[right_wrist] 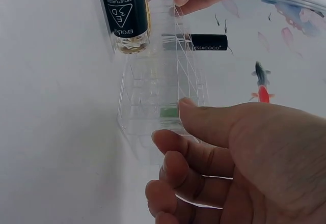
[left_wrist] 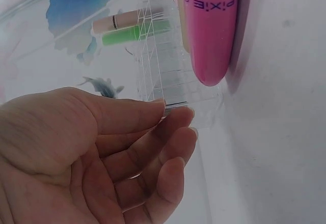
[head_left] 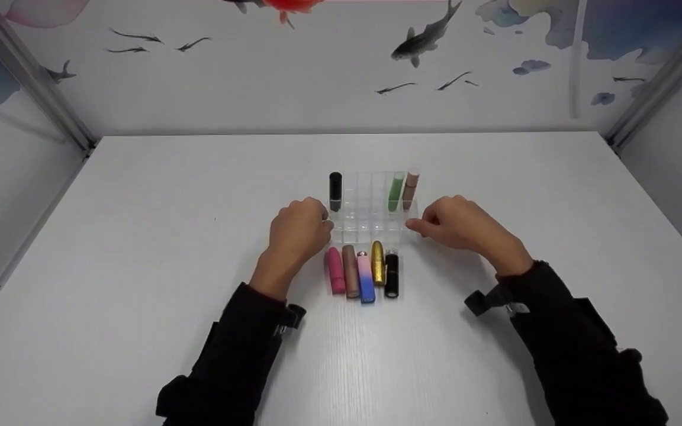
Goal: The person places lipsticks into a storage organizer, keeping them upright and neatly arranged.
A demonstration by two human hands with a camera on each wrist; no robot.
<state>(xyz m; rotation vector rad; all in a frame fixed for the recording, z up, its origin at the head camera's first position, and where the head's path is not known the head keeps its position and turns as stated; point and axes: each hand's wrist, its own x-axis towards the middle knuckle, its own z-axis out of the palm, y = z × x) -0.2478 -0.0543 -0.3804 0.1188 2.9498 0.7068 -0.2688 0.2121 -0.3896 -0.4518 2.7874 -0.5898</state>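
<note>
Two pinches on a clear rack (head_left: 364, 207), set on the table (head_left: 140, 266): left hand (head_left: 301, 228) gripping one side between thumb and fingers, right hand (head_left: 459, 222) likewise at the other side, remaining fingers loosely bent. Standing in the back row, black tube (head_left: 335, 188) at the left, green tube (head_left: 396, 190) and tan tube (head_left: 411, 188) together at the right. Just in front, side by side, pink tube (head_left: 336, 271), brown tube (head_left: 350, 272), blue tube (head_left: 366, 278), gold tube (head_left: 378, 263) and dark tube (head_left: 392, 275); hard to tell whether on bare table or in clear plastic. Main risk, from any uneven pull or lift: a twisted rack, rattling or toppling the standing tubes. Also possible: a bump into the front row from a drag that way, sending round tubes rolling. Smooth, thin walls and fingertip contact only, hence a chance of slipping; black tube near the left knuckles, so easily brushed by a small inward shift.
</note>
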